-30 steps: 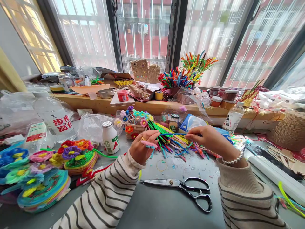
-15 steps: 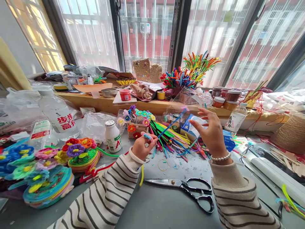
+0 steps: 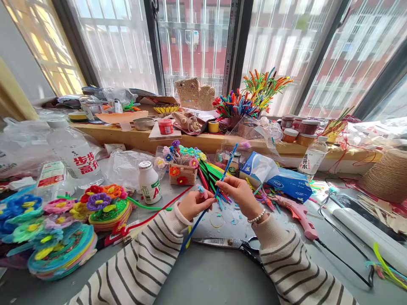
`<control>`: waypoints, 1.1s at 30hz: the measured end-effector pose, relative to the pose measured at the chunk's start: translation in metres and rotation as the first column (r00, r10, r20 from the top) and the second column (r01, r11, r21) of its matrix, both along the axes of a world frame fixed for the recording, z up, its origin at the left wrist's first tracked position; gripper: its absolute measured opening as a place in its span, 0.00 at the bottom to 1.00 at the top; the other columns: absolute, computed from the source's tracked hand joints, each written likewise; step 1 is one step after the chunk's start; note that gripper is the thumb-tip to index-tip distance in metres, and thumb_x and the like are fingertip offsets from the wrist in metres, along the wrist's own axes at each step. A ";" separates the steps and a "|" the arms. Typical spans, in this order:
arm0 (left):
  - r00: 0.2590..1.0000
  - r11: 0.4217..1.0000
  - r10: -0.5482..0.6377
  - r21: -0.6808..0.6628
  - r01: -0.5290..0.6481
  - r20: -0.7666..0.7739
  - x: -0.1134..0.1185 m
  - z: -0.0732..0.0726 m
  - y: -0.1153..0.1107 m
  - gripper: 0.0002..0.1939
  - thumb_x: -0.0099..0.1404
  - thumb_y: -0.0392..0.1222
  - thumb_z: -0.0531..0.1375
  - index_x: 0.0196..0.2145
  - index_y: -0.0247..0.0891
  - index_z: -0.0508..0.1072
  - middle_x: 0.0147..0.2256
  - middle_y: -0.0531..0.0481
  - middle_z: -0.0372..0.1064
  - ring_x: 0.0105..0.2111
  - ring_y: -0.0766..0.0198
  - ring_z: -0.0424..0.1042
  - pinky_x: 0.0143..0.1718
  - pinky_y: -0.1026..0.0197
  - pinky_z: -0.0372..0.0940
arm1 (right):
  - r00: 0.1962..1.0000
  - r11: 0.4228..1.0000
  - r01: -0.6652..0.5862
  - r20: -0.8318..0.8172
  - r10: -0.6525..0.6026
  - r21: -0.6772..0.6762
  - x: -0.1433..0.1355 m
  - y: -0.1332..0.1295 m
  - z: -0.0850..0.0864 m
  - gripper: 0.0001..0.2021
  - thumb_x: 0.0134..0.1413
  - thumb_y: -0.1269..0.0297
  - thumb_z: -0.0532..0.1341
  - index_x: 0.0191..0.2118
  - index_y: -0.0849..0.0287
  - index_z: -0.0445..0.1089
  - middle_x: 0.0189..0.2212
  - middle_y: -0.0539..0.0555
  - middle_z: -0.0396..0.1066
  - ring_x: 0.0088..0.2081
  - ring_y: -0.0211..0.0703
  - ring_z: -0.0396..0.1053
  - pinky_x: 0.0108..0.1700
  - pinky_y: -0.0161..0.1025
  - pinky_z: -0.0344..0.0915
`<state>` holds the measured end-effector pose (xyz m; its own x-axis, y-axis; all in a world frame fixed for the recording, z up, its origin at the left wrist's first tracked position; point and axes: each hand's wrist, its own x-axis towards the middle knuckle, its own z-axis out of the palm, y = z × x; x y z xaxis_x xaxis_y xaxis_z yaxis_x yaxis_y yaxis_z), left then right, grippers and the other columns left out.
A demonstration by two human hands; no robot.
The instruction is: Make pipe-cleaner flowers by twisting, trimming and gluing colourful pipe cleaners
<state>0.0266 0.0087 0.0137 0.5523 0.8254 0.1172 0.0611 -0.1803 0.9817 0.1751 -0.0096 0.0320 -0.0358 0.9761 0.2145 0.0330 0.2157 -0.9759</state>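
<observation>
A long blue pipe cleaner (image 3: 229, 164) slants between my hands, its upper end rising beyond my fingers and its lower end hanging toward the table. My left hand (image 3: 194, 205) pinches it near the middle, and a small pink and light-blue fuzzy piece (image 3: 202, 191) also sits in that hand. Just above, my right hand (image 3: 243, 195) closes thumb and fingers on the same blue pipe cleaner. Below the hands lie black-handled scissors (image 3: 222, 242), partly covered by my right sleeve. A yellow pipe cleaner (image 3: 188, 239) shows beside my left cuff.
A pink glue gun (image 3: 299, 214) with a black cord lies at the right, near a blue tissue pack (image 3: 291, 183). At left are fuzzy flowers on round bases (image 3: 63, 254) and a white bottle (image 3: 150, 182). Behind stands a flower basket (image 3: 182, 174) beside piled pipe cleaners.
My right hand has come down and left from its raised, spread pose and now grips the blue pipe cleaner by my left hand. The pipe cleaner stands steeper; the glue gun has come into sight.
</observation>
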 end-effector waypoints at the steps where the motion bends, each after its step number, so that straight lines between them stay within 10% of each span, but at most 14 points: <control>1: 0.999 1.000 -0.031 0.002 0.031 -0.022 -0.002 0.000 0.001 0.13 0.46 0.46 0.57 0.22 0.32 0.63 0.15 0.57 0.59 0.16 0.73 0.59 0.19 0.67 0.57 | 1.000 1.000 -0.002 -0.014 0.002 0.003 0.001 0.000 0.000 0.11 0.36 0.60 0.59 0.19 0.63 0.62 0.14 0.45 0.56 0.18 0.30 0.52 0.21 0.30 0.50; 9: 0.963 0.980 -0.199 -0.014 0.200 -0.184 -0.018 -0.004 0.004 0.11 0.49 0.44 0.55 0.21 0.31 0.64 0.16 0.55 0.61 0.17 0.73 0.59 0.19 0.68 0.55 | 0.961 0.998 0.054 -0.269 -0.060 -0.028 0.023 0.009 -0.001 0.08 0.36 0.63 0.60 0.21 0.62 0.64 0.17 0.45 0.59 0.20 0.29 0.55 0.23 0.28 0.53; 26: 0.968 0.980 -0.197 -0.015 0.197 -0.154 -0.030 -0.011 0.014 0.12 0.48 0.46 0.55 0.23 0.32 0.63 0.17 0.55 0.60 0.18 0.72 0.60 0.21 0.66 0.57 | 0.881 0.986 0.166 -0.446 -0.159 -0.022 0.054 0.014 0.006 0.08 0.31 0.64 0.63 0.23 0.61 0.68 0.18 0.45 0.64 0.20 0.26 0.59 0.21 0.25 0.58; 33: 0.961 0.989 -0.147 -0.027 0.144 -0.236 -0.035 -0.022 0.016 0.12 0.46 0.46 0.56 0.21 0.33 0.62 0.16 0.55 0.60 0.18 0.71 0.61 0.22 0.66 0.57 | 0.794 0.935 0.350 -0.549 -0.263 0.059 0.110 0.011 0.019 0.10 0.26 0.61 0.65 0.20 0.60 0.66 0.16 0.42 0.61 0.17 0.24 0.56 0.18 0.23 0.56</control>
